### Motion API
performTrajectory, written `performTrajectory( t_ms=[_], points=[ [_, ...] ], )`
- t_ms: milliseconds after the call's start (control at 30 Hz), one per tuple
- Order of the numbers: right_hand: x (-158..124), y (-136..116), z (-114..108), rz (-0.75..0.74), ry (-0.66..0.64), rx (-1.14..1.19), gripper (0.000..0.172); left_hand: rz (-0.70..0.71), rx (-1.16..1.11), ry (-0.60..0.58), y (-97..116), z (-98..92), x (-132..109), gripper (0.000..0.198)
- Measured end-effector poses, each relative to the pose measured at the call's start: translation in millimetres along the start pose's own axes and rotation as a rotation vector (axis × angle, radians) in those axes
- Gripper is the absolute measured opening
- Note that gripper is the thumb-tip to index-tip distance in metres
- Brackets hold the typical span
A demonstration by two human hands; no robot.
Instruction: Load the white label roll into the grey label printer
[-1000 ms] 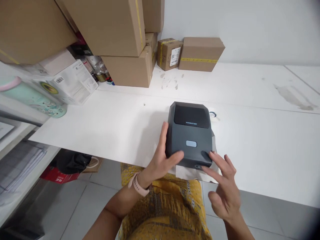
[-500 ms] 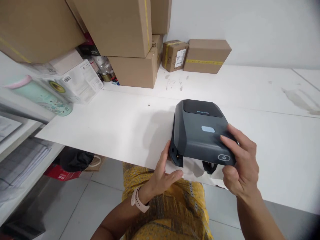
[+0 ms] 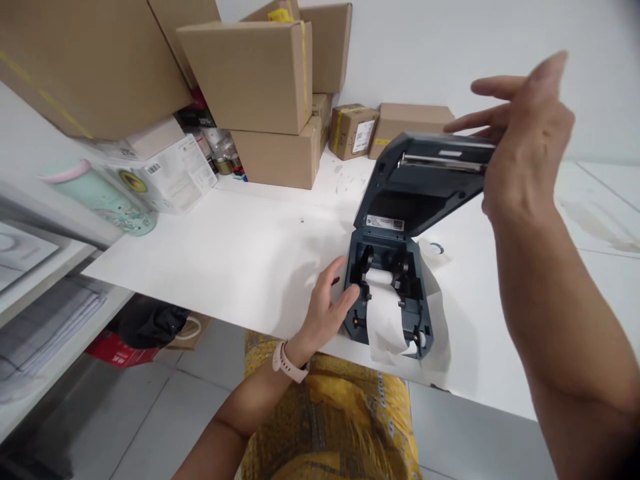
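A dark grey-blue label printer stands on the white table with its lid [image 3: 425, 183] raised and tilted back. Inside its base [image 3: 425, 310] a roll of white paper [image 3: 380, 275] sits between black holders, and a loose strip [image 3: 387, 320] runs over the front edge. My left hand [image 3: 323, 307] grips the base's left wall, thumb over the rim and fingers outside. My right hand [image 3: 530, 140] holds the raised lid at its free edge, fingers stretched across the outer side. Part of that grip is hidden.
Cardboard boxes [image 3: 250, 77] are stacked at the back left, with two smaller boxes [image 3: 353, 130] beside them. A mint tumbler [image 3: 107, 200] leans near a white carton [image 3: 175, 173]. White backing paper [image 3: 439, 333] lies along the printer's right side, close to the table's front edge.
The printer lid has swung up and back under my right hand, exposing the paper roll. My right hand has risen with it. My left hand stays at the left side of the base.
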State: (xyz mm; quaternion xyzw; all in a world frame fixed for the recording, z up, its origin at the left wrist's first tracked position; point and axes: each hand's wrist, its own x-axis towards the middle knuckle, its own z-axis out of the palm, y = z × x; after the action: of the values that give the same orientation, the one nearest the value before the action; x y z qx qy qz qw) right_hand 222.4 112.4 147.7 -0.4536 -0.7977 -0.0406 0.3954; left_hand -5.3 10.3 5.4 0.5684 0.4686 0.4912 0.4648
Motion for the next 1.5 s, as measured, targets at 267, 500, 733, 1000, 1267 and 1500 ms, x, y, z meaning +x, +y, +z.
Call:
performTrajectory(
  t_ms=[267,500,733,1000,1267,1500],
  points=[
    [29.3,4.5,-5.2,0.126,0.119,-0.046,0.072,-0.044,0.089,-0.123,-3.0,12.5,60.1,0.088],
    [-36.8,-22.7,8.7,-0.341,-0.005,-0.236,0.025,-0.010,0.092,-0.078,-8.7,17.1,60.1,0.095],
    [-58.8,-17.2,53.9,-0.207,-0.974,-0.377,0.030,0.021,0.242,-0.078,0.6,12.5,58.1,0.101],
    [-46.2,-16.6,60.6,-0.122,-0.997,-0.207,0.036,0.061,0.280,-0.081,2.8,7.6,55.2,0.097],
    [-133.7,50.4,-21.1,0.342,0.173,0.489,0.050,-0.005,0.224,-0.053,6.2,9.0,55.8,0.091],
    [-208.6,91.4,18.4,0.822,0.181,0.259,0.046,-0.007,0.199,-0.040,6.2,8.6,55.9,0.086]
  ],
)
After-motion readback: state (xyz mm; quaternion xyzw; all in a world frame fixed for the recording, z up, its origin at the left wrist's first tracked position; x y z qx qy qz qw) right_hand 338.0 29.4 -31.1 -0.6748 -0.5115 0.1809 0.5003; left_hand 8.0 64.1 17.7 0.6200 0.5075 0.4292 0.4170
